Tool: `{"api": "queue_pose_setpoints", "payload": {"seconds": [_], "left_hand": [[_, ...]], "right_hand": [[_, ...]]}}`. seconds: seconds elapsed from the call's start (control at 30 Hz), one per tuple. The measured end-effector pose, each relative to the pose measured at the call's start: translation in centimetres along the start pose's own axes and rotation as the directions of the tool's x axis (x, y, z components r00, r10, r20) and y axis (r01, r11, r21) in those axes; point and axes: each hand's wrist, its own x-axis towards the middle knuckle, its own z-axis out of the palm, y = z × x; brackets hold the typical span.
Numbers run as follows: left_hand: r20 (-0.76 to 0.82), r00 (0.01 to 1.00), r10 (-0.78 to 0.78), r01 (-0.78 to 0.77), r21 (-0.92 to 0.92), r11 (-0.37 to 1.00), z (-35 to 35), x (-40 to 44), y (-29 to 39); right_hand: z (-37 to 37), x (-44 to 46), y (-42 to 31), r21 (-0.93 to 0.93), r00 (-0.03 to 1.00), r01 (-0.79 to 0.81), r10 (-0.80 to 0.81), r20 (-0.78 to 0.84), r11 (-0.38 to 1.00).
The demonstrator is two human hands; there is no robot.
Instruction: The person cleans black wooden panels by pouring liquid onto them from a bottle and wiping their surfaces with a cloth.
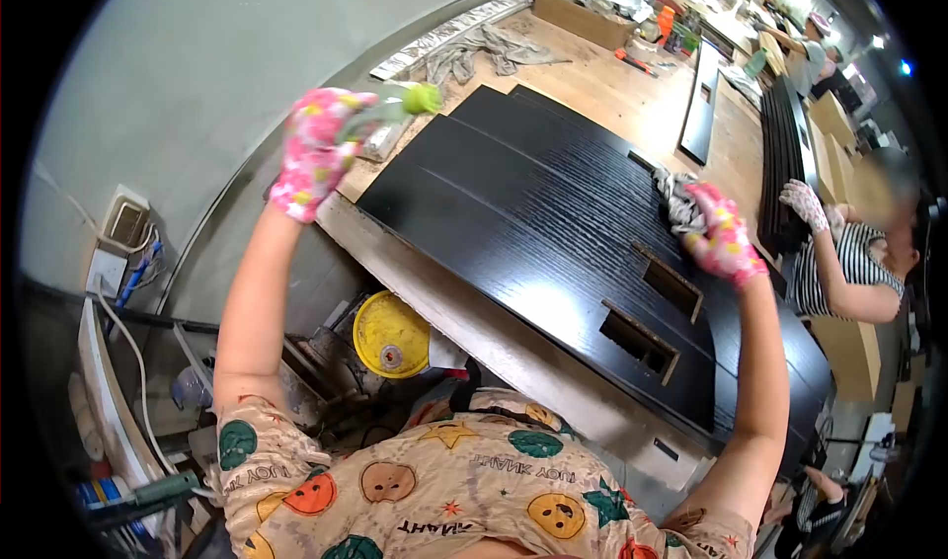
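My left hand (321,154), in a pink patterned glove, is closed round a clear bottle (380,110) with a bright green top, blurred by motion. It is held at the left, near the far left edge of a stack of black wood-grain panels (474,194). My right hand (726,238), gloved alike, grips a crumpled grey cloth (679,201) that rests against the top panel. Two rectangular cut-outs (642,340) lie in the panel, nearer to me than the cloth. A third, narrow slot (642,162) shows just left of the cloth.
A grey rag (494,53) and a cardboard box (583,21) of odds and ends lie on the wooden bench (583,85). A narrow black panel (701,105) lies beyond. At right stands a person in a striped top (844,273). Below the bench edge is a yellow round lid (392,334).
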Motion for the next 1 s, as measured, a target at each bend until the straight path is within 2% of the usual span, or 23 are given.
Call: {"api": "queue_pose_setpoints", "payload": {"seconds": [0.03,0.1,0.23,0.27,0.37,0.43,0.57,0.63,0.67,0.7,0.77,0.9,0.97,1.0], "left_hand": [[0.076,0.997,0.014,-0.015,0.021,1.0,0.7,0.4,0.4],[0.15,0.989,0.003,-0.02,0.115,0.993,2.1,1.5,2.6],[0.178,0.982,0.061,-0.083,0.116,0.99,5.1,2.9,5.1],[0.226,0.972,0.061,-0.098,0.155,0.983,5.6,3.3,5.8],[0.317,0.946,0.072,-0.136,0.186,0.973,6.5,3.9,6.1],[0.368,0.927,0.08,-0.19,0.274,0.943,6.8,4.0,5.8],[0.39,0.915,0.1,-0.232,0.309,0.922,6.7,4.2,5.5],[0.342,0.938,0.057,-0.179,0.338,0.924,6.3,3.9,4.3],[0.274,0.957,0.098,-0.189,0.331,0.925,5.9,3.4,3.5],[0.274,0.958,0.084,-0.178,0.337,0.925,5.2,2.9,2.8],[0.4,0.916,-0.028,-0.159,0.425,0.891,3.4,1.9,1.4],[0.396,0.914,-0.089,-0.128,0.489,0.863,1.2,0.0,-0.5],[0.385,0.921,-0.068,-0.129,0.463,0.877,0.4,-0.2,0.3],[0.35,0.937,0.013,-0.161,0.399,0.903,0.1,-0.2,1.1]], "right_hand": [[0.7,0.1,-0.8,-0.105,1.0,0.029,-0.029,0.009,0.994],[0.4,0.3,-0.3,-0.074,0.999,0.037,-0.035,0.027,0.997],[0.8,0.3,0.6,-0.032,0.997,0.054,-0.052,0.048,0.998],[0.6,0.3,0.6,-0.018,0.997,0.061,-0.06,0.057,0.998],[0.3,0.3,0.4,0.024,0.995,0.06,-0.062,0.076,0.998],[0.6,0.1,0.4,-0.008,0.997,0.051,-0.051,0.058,0.999],[0.9,0.2,0.8,-0.032,0.997,0.033,-0.031,0.064,0.999],[0.8,0.2,0.6,-0.026,0.998,0.021,-0.019,0.068,0.999],[0.7,0.1,0.3,-0.028,0.998,0.025,-0.024,0.054,0.999],[0.8,0.2,0.2,-0.03,0.998,0.037,-0.035,0.061,0.999],[0.9,0.3,0.5,-0.018,0.997,0.071,-0.071,0.017,0.997],[1.1,0.2,0.5,0.0,0.997,0.073,-0.073,-0.014,0.997],[1.2,0.2,0.5,-0.014,0.998,0.064,-0.065,-0.015,0.998],[1.2,0.2,0.4,-0.007,0.998,0.066,-0.066,-0.021,0.998]]}}
